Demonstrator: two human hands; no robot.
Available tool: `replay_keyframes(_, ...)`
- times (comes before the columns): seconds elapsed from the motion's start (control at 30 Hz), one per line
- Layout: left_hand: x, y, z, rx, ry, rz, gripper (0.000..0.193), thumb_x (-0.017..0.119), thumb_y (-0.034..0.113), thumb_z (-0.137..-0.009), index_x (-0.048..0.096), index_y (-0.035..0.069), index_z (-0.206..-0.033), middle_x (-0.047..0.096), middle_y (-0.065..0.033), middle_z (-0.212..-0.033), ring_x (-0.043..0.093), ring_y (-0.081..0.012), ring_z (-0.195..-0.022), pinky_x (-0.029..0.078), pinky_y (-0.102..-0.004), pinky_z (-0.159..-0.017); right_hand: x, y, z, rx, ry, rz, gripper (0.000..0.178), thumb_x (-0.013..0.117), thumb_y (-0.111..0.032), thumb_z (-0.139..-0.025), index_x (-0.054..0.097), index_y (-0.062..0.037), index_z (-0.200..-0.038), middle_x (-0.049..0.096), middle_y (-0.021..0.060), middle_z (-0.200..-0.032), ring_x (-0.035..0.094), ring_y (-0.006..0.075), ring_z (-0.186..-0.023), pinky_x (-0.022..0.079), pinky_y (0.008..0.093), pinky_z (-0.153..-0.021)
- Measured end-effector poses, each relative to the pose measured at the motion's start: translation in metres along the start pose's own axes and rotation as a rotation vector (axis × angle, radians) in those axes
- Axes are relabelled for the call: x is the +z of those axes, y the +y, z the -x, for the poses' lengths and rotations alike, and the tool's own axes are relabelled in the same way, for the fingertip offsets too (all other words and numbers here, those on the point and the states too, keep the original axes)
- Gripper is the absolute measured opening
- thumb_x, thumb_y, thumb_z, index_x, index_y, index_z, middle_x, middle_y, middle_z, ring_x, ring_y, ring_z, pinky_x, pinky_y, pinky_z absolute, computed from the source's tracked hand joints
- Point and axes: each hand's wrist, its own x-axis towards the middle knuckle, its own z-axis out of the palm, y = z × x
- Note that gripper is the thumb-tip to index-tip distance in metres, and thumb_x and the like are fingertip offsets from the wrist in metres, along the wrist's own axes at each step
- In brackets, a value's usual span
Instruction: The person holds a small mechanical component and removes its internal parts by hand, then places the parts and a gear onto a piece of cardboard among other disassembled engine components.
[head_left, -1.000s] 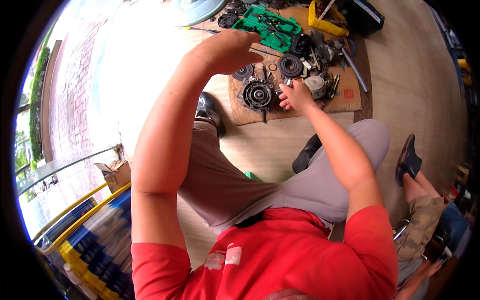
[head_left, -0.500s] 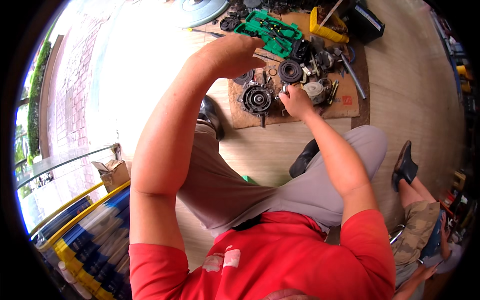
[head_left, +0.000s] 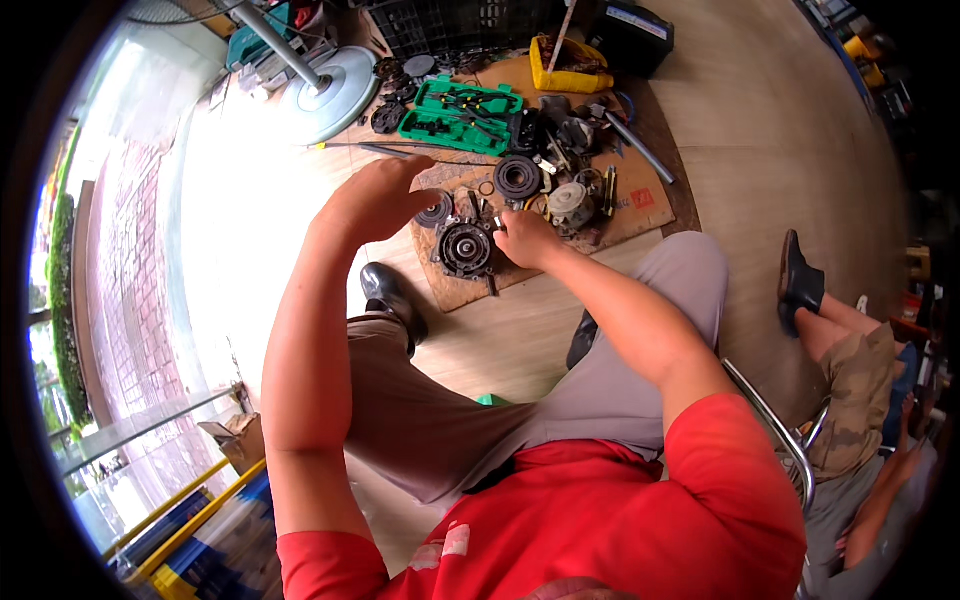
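Observation:
My left hand (head_left: 378, 198) hovers near the left edge of the cardboard sheet (head_left: 545, 282), its thumb and fingers apart and nothing visible between them. Just beside it lies a dark round pulley-like disc (head_left: 434, 209). My right hand (head_left: 527, 240) is closed in a pinch at the right side of a round, greasy machine part (head_left: 465, 249) with concentric rings. A small shiny metal piece (head_left: 498, 223) shows at its fingertips; its kind is too small to make out. Beyond that hand lie a dark grooved pulley (head_left: 517, 178) and a pale round metal housing (head_left: 571, 204).
A green tool case (head_left: 462, 117) lies spread out behind the parts. Farther back are a yellow tub (head_left: 571, 72), a black battery-like box (head_left: 630, 38) and a black crate (head_left: 455, 25). A metal tube (head_left: 641, 148) lies at right, a fan base (head_left: 335, 95) at left. Another person sits at right.
The view has shifted, so the cardboard and its parts appear lower and farther left. My left hand stays raised and open, my right hand stays pinched beside the ringed part.

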Motion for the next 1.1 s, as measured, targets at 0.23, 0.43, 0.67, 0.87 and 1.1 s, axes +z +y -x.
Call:
replay_keyframes(0.23,0.016,-0.001,-0.007,0.049,-0.052,-0.033,0.05,0.067,0.027,-0.09,0.056,0.005,-0.133,0.065,-0.0243,-0.119,0.063,-0.0374,-0.11,0.05,-0.0423,-0.094,0.0,0.0,0.003,0.03,-0.02,0.004,0.031,0.06,-0.027,-0.087,0.06,0.0034,-0.093,0.067,0.0245,-0.088,0.066,0.0416,-0.087,0.052,0.0494,-0.078)
replay_keyframes(0.43,0.049,-0.005,-0.011,0.132,-0.035,-0.042,0.04,0.066,0.029,-0.088,0.061,0.007,-0.121,0.068,-0.0231,-0.105,0.064,-0.0395,-0.102,0.051,-0.0468,-0.087,-0.011,-0.016,0.005,0.076,-0.077,0.005,0.03,0.057,-0.025,-0.087,0.067,0.0022,-0.094,0.069,0.0254,-0.096,0.067,0.0399,-0.094,0.054,0.0475,-0.086)
replay_keyframes(0.67,0.143,-0.017,-0.038,0.14,-0.292,-0.238,0.041,0.067,0.036,-0.085,0.065,0.008,-0.115,0.068,-0.0214,-0.104,0.065,-0.0371,-0.103,0.053,-0.0482,-0.086,-0.016,-0.014,0.003,0.186,-0.123,-0.081,0.034,0.064,-0.033,-0.089,0.063,-0.0008,-0.1,0.068,0.0209,-0.101,0.065,0.0382,-0.1,0.052,0.0471,-0.086)
replay_keyframes(0.87,0.192,-0.035,-0.035,0.129,-0.539,-0.4,0.042,0.069,0.038,-0.086,0.067,0.009,-0.117,0.053,-0.0192,-0.135,0.062,-0.0393,-0.111,0.052,-0.0482,-0.094,-0.018,-0.015,0.008,0.158,-0.123,-0.062,0.033,0.064,-0.033,-0.088,0.065,-0.0021,-0.099,0.068,0.0211,-0.1,0.066,0.0384,-0.097,0.053,0.0493,-0.082)
replay_keyframes(1.1,0.201,-0.033,-0.037,0.011,-0.682,-0.474,0.053,0.068,0.039,-0.087,0.058,0.013,-0.132,0.016,-0.0178,-0.162,0.047,-0.0429,-0.131,0.045,-0.0492,-0.105,-0.008,-0.009,0.006,0.14,-0.059,-0.084,0.029,0.065,-0.028,-0.085,0.065,-0.0006,-0.094,0.069,0.0228,-0.093,0.067,0.0391,-0.092,0.054,0.0482,-0.081)
